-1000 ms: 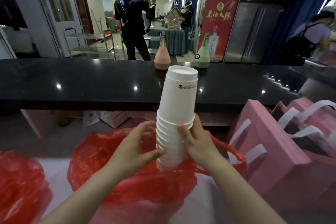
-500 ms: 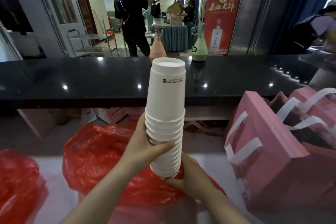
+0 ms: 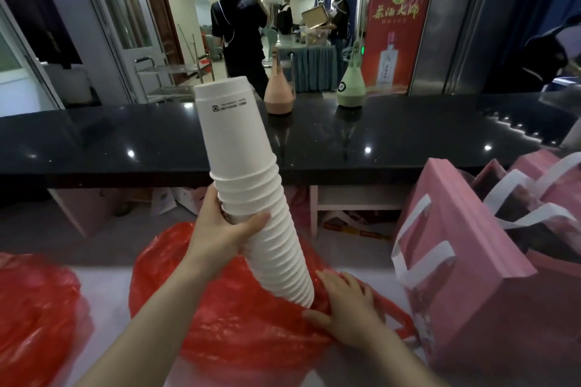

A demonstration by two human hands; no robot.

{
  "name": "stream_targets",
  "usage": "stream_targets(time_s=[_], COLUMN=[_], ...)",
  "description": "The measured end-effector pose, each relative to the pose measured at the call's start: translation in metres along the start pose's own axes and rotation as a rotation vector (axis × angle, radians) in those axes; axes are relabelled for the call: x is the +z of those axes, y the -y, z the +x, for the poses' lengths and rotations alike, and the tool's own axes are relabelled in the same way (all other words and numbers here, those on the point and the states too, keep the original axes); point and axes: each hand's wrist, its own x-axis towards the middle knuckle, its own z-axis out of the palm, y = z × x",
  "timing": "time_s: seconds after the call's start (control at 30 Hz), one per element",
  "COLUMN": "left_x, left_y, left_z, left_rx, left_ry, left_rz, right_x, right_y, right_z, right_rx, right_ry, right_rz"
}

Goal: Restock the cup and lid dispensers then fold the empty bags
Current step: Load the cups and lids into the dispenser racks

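Cups (image 3: 248, 185), a tall white stack of them nested upside down, lean to the upper left out of the mouth of a red plastic bag (image 3: 239, 320) on the pale work surface, below the black counter (image 3: 393, 138). The left hand (image 3: 220, 231) wraps round the middle of the stack, thumb across the front, and seems placed there so the column can be carried as one piece without splitting. The right hand (image 3: 349, 305) lies on the bag beside the stack's lower end, fingers curled into the crumpled plastic, probably pinning it down so the bag stays behind as the cups come free. A second red bag (image 3: 34, 311) sits to the left, pink gift bags (image 3: 465, 239) to the right. No dispenser is visible from here, so restocking looks barely begun.
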Motion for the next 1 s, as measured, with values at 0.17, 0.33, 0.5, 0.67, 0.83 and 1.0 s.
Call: stream_targets(time_s=[0.17, 0.33, 0.5, 0.67, 0.83, 1.0], left_x=[-0.021, -0.043, -0.058, -0.080, -0.107, -0.151], left_y=[-0.017, -0.017, -0.027, -0.043, -0.052, -0.085], left_z=[0.018, 0.025, 0.026, 0.024, 0.003, -0.036], left_rx=[0.036, -0.013, 0.013, 0.100, 0.109, 0.080], left_ry=[-0.043, -0.136, -0.217, -0.221, -0.263, -0.378], left_rz=[-0.093, -0.201, -0.245, -0.278, -0.262, -0.137], right_x=[-0.004, -0.019, -0.044, -0.061, -0.050, -0.037], right_y=[0.004, 0.032, 0.062, 0.097, 0.137, 0.199], right_z=[0.005, 0.017, 0.025, 0.033, 0.041, 0.034], right_rx=[0.041, -0.053, -0.080, -0.018, 0.071, 0.028], right_ry=[0.002, -0.241, -0.269, -0.150, -0.046, -0.074], right_rz=[-0.123, -0.023, 0.258, 1.044, 1.339, 1.347])
